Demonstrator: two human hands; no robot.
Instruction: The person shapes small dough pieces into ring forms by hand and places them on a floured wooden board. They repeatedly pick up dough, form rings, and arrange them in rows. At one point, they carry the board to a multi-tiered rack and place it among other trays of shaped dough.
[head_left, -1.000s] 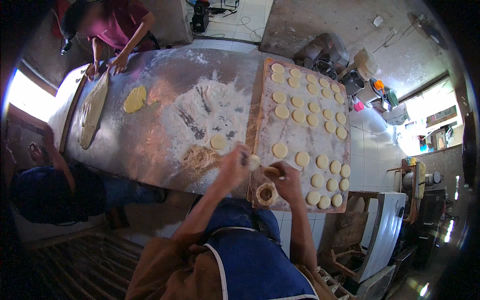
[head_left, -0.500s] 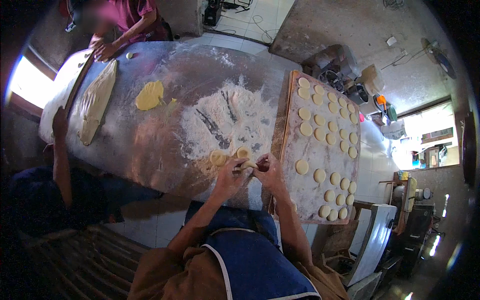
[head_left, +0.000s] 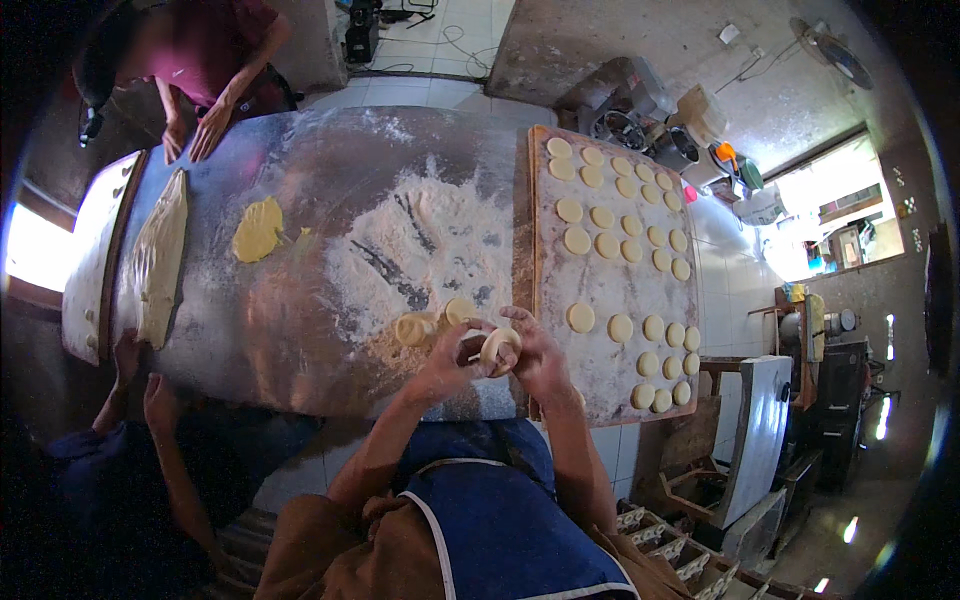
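Both my hands are held together over the table's near edge, closed around one pale round of dough [head_left: 489, 348]. My left hand [head_left: 444, 366] grips its left side, and my right hand [head_left: 541, 362] curls round its right side. The round is tilted and shows a brownish middle; I cannot tell whether that is a fingertip or a filling. Just beyond my left hand, two more dough rounds rest on the flour: one dented round [head_left: 411, 329] and one partly hidden round [head_left: 459, 310].
Loose flour [head_left: 440, 235] covers the metal table's [head_left: 310, 340] middle. A board [head_left: 610, 285] with rows of dough rounds lies at right. Further left are a yellow soft lump [head_left: 259, 230] and a long dough strip [head_left: 158, 262]. One co-worker stands far left, another near left.
My hands have turned the dough round so its face shows. The view has shifted. The far co-worker's hands have moved apart; the near co-worker's arm has drawn back from the far-left board.
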